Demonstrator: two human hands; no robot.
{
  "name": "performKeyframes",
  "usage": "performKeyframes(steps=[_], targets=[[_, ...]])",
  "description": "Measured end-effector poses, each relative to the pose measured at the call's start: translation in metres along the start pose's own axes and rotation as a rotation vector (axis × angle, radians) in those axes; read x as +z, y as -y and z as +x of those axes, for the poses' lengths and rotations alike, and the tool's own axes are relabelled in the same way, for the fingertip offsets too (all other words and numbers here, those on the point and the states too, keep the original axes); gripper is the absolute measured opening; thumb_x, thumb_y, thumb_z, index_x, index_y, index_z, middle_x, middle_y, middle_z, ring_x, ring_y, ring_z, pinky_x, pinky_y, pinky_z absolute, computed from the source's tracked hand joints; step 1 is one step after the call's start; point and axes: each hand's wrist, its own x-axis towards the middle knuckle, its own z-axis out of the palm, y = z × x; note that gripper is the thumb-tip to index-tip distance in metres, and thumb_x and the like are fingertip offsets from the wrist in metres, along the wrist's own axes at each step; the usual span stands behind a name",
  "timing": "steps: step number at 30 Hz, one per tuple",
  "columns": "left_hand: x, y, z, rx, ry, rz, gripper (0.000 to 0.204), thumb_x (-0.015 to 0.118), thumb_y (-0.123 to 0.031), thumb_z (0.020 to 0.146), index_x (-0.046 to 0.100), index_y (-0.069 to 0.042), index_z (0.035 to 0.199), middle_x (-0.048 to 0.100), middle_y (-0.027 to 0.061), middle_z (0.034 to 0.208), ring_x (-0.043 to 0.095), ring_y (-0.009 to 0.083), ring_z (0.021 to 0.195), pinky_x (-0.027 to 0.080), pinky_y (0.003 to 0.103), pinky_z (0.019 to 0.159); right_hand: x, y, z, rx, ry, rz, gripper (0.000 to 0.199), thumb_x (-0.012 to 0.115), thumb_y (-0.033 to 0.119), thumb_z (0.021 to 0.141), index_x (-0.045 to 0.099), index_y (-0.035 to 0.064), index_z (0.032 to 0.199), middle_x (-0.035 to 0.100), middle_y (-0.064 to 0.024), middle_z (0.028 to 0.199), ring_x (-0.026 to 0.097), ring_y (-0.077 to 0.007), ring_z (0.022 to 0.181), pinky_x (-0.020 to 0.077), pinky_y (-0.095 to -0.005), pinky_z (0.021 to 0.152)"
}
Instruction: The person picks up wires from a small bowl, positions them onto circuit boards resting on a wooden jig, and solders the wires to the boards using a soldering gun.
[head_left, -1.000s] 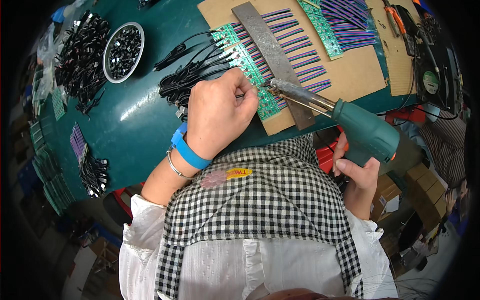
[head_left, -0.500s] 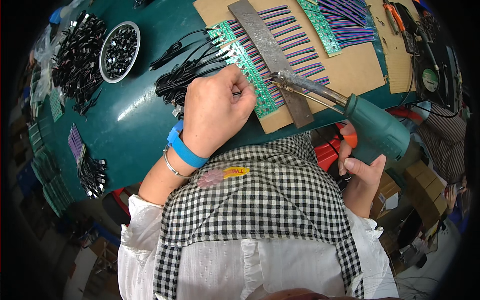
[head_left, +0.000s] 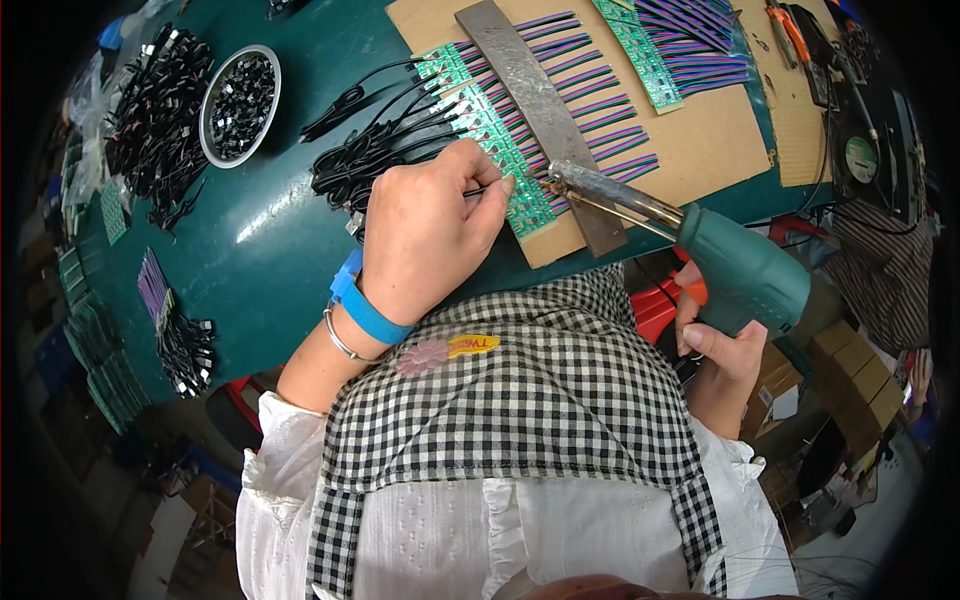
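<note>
My left hand (head_left: 425,220) is closed in a pinch on a thin black cable (head_left: 474,191), its fingertips at the near part of a green circuit board strip (head_left: 483,122). Several other black cables (head_left: 360,165) run from the strip's left edge into a bundle. Striped ribbon wires (head_left: 600,90) come off its right side under a flat grey metal bar (head_left: 535,95). My right hand (head_left: 728,352) grips the handle of a green soldering gun (head_left: 745,265). The gun's tip points left, close to the strip and my left fingertips; its exact contact cannot be made out.
Cardboard (head_left: 700,140) lies under the boards on the green table (head_left: 270,310). A second board strip (head_left: 640,55) with wires lies farther right. At left are a bowl (head_left: 207,125) of small black parts and a cable heap (head_left: 155,120). Orange-handled pliers (head_left: 790,40) lie far right.
The soldering gun has shifted slightly left and down, its tip nearer the strip's edge. My left hand has moved very slightly and keeps its pinch.
</note>
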Motion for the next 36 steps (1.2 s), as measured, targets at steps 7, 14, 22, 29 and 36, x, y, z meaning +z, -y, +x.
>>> performKeyframes(steps=[7, 14, 22, 29, 36], targets=[[-0.001, 0.002, 0.002, 0.025, 0.032, 0.013, 0.015, 0.069, -0.005, 0.078, 0.058, 0.001, 0.072, 0.06, 0.005, 0.056, 0.054, 0.0042, 0.049, 0.042, 0.019, 0.047, 0.005, 0.001, 0.0, 0.052, -0.064, 0.027, 0.046, 0.064, -0.009, 0.072, 0.047, -0.0107, 0.115, 0.057, -0.0182, 0.098, 0.058, -0.0155, 0.062, 0.049, -0.0256, 0.051], [0.001, 0.003, 0.002, 0.021, 0.027, 0.002, 0.015, 0.069, -0.005, 0.078, 0.057, 0.001, 0.07, 0.059, 0.0036, 0.056, 0.054, 0.0037, 0.049, 0.043, 0.019, 0.047, -0.008, -0.01, -0.004, -0.022, 0.054, -0.027, 0.05, 0.066, -0.008, 0.071, 0.045, -0.0108, 0.117, 0.055, -0.0184, 0.098, 0.058, -0.0166, 0.06, 0.0486, -0.0248, 0.049], [0.0, -0.001, 0.002, -0.004, 0.038, 0.014, 0.015, 0.069, -0.006, 0.078, 0.058, 0.001, 0.071, 0.059, 0.0037, 0.057, 0.054, 0.0036, 0.05, 0.043, 0.019, 0.048, -0.009, -0.004, -0.002, -0.034, -0.077, 0.062, 0.057, 0.067, -0.002, 0.071, 0.041, -0.015, 0.12, 0.053, -0.0281, 0.115, 0.057, -0.0182, 0.056, 0.0492, -0.025, 0.045], [-0.004, 0.001, -0.001, -0.013, 0.033, -0.022, 0.012, 0.07, -0.012, 0.075, 0.06, -0.004, 0.074, 0.061, 0.0109, 0.06, 0.062, 0.0243, 0.053, 0.048, 0.031, 0.05, -0.006, -0.004, 0.006, -0.05, -0.093, 0.096, 0.062, 0.067, -0.001, 0.069, 0.039, -0.0154, 0.122, 0.051, -0.0301, 0.117, 0.057, -0.0189, 0.054, 0.0485, -0.0249, 0.043], [-0.041, 0.012, -0.026, 0.094, -0.025, 0.115, 0.012, 0.071, -0.005, 0.072, 0.066, -0.004, 0.082, 0.065, 0.011, 0.076, 0.063, 0.0231, 0.071, 0.048, 0.031, 0.054, 0.002, 0.001, 0.024, -0.049, -0.117, 0.145, 0.065, 0.066, 0.0, 0.067, 0.036, -0.0169, 0.122, 0.052, -0.0287, 0.107, 0.053, -0.0184, 0.046, 0.0455, -0.0246, 0.039]])
